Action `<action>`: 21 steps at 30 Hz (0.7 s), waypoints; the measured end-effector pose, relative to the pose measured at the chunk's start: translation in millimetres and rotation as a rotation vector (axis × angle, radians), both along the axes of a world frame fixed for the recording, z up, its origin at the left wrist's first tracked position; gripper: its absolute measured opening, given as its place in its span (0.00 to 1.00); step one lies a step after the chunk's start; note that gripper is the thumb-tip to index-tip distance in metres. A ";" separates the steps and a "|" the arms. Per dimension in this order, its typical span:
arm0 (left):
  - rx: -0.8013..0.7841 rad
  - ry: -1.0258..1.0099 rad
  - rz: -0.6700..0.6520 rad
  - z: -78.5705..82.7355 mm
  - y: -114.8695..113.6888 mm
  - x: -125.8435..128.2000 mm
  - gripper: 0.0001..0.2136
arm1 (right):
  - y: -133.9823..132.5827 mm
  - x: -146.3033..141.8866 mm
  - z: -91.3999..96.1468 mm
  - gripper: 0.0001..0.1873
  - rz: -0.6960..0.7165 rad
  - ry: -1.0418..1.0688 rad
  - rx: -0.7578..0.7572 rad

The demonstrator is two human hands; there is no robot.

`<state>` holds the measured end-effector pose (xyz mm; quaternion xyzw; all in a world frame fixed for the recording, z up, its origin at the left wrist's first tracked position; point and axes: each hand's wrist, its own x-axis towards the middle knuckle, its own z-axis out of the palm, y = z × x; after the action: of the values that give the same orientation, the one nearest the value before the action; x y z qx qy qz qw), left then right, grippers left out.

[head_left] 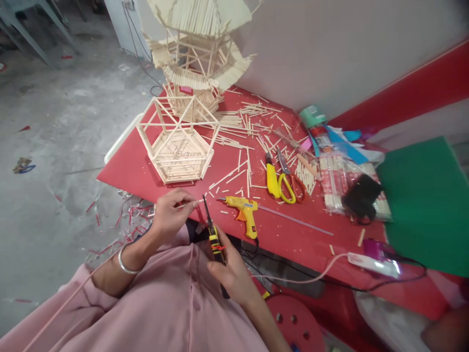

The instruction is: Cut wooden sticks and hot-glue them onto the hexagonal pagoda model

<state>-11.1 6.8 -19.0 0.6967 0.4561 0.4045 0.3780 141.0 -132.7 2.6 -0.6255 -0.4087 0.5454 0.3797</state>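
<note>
Between the fingertips of my left hand (171, 211), a thin wooden stick (200, 201) is pinched, its tip close to the pliers' jaws. Whether the jaws touch it I cannot tell. My right hand (231, 271) is wrapped round the black-and-yellow handles of slim-nosed pliers (207, 212), which point up and away from me. Just beyond my hands stands a hexagonal stick frame (179, 171) with a slatted floor and open sides. A yellow hot glue gun (242, 209) lies on its side to the right of the pliers.
A tiered stick tower (198, 63) stands at the back of the red table (120, 168). Loose sticks (234, 122) are scattered beside it. Further right are a yellow cutter (271, 180), scissors (287, 188), bagged sticks (331, 183) and a green board (425, 205). A red stool (293, 327) is below.
</note>
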 end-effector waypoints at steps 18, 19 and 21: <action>-0.178 -0.200 -0.107 10.6 -1.3 9.3 0.04 | 7.9 -2.6 5.0 0.44 0.002 -0.347 0.097; -0.170 -0.204 -0.116 11.1 -1.1 9.6 0.05 | 8.4 -2.3 5.8 0.44 0.004 -0.355 0.092; -0.163 -0.212 -0.137 12.4 -0.3 9.9 0.05 | 9.0 -1.6 6.6 0.43 0.005 -0.363 0.087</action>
<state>-1.2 6.5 -6.5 0.6465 0.3964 0.4109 0.5060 139.4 -123.7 9.2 -0.6959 -0.4952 0.4062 0.3250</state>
